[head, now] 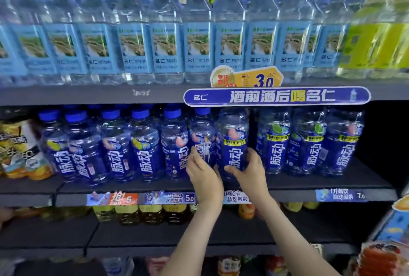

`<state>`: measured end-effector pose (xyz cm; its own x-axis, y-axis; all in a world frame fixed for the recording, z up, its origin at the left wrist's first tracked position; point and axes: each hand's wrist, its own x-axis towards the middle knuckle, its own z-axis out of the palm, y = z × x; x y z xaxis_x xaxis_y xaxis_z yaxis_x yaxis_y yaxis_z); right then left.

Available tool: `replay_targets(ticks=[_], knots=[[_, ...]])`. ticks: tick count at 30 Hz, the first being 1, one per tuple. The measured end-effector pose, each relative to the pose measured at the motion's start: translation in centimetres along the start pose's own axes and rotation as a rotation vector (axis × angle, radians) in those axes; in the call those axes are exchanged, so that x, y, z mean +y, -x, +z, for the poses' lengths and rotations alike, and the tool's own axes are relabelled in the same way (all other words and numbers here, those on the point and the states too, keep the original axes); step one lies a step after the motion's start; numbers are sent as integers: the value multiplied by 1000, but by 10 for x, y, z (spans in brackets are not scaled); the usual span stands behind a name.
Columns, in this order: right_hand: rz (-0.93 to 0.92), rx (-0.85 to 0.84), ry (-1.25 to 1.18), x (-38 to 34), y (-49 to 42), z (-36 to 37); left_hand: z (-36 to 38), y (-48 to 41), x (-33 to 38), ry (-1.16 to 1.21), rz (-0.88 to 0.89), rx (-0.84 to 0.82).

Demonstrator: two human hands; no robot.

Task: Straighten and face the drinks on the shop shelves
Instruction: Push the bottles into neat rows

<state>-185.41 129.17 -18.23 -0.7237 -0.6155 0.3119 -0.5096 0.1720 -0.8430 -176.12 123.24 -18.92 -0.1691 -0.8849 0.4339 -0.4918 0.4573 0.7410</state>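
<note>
While your right grip [250, 170] wraps the dark-blue clear plastic drink bottle [234, 143] at the front of the dark middle shelf [332, 179] and your left grip [203, 171] holds its blue-capped neighbour [201, 134], twist each upright until the white lettering faces outward, flush with the row.

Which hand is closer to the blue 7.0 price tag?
Right. The right hand holds a bottle up and left of the tag; the left hand is farther left, on the neighbouring bottle.
</note>
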Motion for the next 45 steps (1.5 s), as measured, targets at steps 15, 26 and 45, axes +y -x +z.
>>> replay_targets(ticks=[15,26,45], knots=[[-138,334,138,-19,53,23,-34,6,-31,70,76,-101],[-345,5,-166,-83,121,153,-154,8,-142,4,35,94],[-97,-137,122,84,147,200,-69,48,-262,-219,-134,-162]])
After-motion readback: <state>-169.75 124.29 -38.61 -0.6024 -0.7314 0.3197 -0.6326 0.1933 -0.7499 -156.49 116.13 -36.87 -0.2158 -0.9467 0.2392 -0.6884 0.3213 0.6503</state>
